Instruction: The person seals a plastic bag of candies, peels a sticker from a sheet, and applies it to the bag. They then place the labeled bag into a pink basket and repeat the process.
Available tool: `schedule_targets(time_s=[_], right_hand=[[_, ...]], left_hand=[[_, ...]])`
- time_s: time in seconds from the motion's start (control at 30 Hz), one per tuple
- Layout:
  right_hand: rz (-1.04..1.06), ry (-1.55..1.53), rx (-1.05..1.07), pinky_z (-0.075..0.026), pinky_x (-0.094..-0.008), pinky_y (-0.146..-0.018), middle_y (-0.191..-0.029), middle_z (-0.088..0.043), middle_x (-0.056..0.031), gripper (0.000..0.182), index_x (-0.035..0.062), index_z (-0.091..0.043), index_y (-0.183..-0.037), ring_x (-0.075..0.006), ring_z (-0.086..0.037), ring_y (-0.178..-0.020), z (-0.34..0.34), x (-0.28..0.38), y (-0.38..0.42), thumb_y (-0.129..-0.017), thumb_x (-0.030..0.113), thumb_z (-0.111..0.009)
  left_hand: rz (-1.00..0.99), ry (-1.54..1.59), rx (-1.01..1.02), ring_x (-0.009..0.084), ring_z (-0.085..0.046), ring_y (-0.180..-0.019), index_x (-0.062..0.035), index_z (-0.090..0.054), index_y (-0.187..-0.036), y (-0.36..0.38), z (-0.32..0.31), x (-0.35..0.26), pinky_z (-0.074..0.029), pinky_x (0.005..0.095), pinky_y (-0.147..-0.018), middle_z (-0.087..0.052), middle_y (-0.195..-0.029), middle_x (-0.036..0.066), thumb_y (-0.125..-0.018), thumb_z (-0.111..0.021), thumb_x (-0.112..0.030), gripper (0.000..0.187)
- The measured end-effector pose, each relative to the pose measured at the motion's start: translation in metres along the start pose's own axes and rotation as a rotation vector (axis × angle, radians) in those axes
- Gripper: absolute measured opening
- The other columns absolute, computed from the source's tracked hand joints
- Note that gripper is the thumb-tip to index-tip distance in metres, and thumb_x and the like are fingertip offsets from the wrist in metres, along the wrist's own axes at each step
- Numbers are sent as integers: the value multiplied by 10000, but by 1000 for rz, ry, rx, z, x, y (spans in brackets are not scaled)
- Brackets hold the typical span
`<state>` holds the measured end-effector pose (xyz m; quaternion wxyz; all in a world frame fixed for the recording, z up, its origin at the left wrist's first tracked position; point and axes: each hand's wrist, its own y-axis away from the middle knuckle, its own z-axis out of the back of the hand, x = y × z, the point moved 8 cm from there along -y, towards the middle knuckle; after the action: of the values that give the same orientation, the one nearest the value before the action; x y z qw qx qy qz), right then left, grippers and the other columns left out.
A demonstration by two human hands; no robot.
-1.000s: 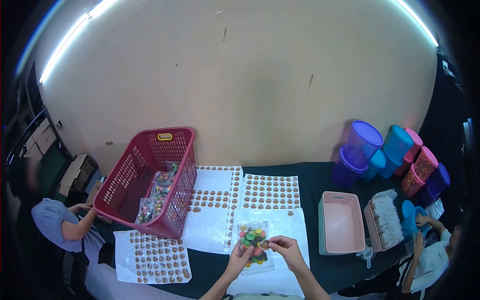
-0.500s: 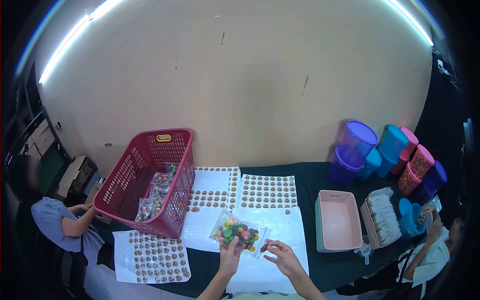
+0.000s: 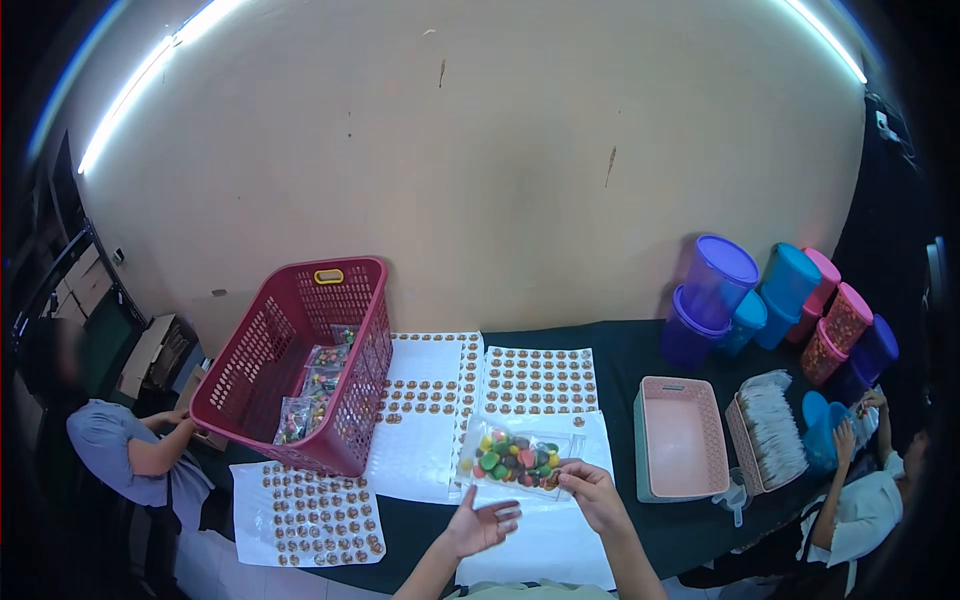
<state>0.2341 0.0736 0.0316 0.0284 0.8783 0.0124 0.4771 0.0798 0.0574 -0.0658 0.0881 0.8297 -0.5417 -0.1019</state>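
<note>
A clear plastic bag of colourful candies (image 3: pixel 513 460) hangs above the sticker sheets, level and tilted slightly. My right hand (image 3: pixel 598 497) pinches its right end between thumb and fingers. A small brown sticker is hard to make out under those fingertips. Just below the bag's left part, my left hand (image 3: pixel 482 524) is open, palm up with fingers spread, holding nothing. Beneath lies a mostly bare white sticker sheet (image 3: pixel 560 550), with a single round sticker left near its top right corner.
A maroon basket (image 3: pixel 375 400) holding several candy bags stands on the left. More sticker sheets (image 3: pixel 540 380) lie behind and at front left. To the right are a pink tray (image 3: pixel 685 440), a basket of flat plastic bags (image 3: pixel 770 430) and stacked tubs (image 3: pixel 720 290). One person works at each side.
My left hand has let go of the candy bag and opened below it. My right hand, which held a small sticker, now grips the bag's right end. The bag has shifted right.
</note>
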Motion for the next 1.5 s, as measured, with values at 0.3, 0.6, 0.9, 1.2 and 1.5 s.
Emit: schedule_targets(time_s=[0.3,0.6,0.9,1.2,1.5], right_hand=[[-44,59,277,-422,-289,-789,-1024,-539,-79,43,24,-583,-810,-141,-550,-857,-18,22,7,-770,28,-600],[53,45,88,-418,-279,-791,-887,-588,-86,47,21,-568,-836,-138,-561,-813,0,39,14,-794,42,-571],[165,510,56,-419,-208,-672,-766,-600,-31,232,12,-568,-954,-72,-535,-719,-37,30,15,-737,40,-646],[176,573,44,-411,-207,-656,-764,-589,-34,244,5,-533,-907,-65,-532,-700,-37,29,18,-715,57,-674],[185,634,60,-415,-216,-663,-733,-598,-37,259,10,-527,-897,-70,-529,-688,-43,37,19,-700,62,-687]], left_hand=[[230,689,304,152,-515,-499,12,-168,-1303,0,-84,29,-423,180,-396,-497,-837,143,-880,-455,-287,592],[-573,-491,-259,138,-560,-917,-92,-280,-1281,11,-65,-45,-483,201,-596,-533,-1069,81,-904,-419,-312,458],[-717,-1218,-368,40,-513,-721,-106,-186,-1340,19,-104,-30,-421,154,-493,-530,-980,44,-872,-515,-204,581],[-766,-1143,-388,17,-424,-525,-62,-272,-1273,19,-101,-22,-350,147,-420,-526,-782,7,-886,-472,-316,505],[-775,-1131,-369,9,-421,-525,-41,-298,-1260,21,-101,-22,-336,151,-420,-516,-766,4,-872,-511,-246,487]])
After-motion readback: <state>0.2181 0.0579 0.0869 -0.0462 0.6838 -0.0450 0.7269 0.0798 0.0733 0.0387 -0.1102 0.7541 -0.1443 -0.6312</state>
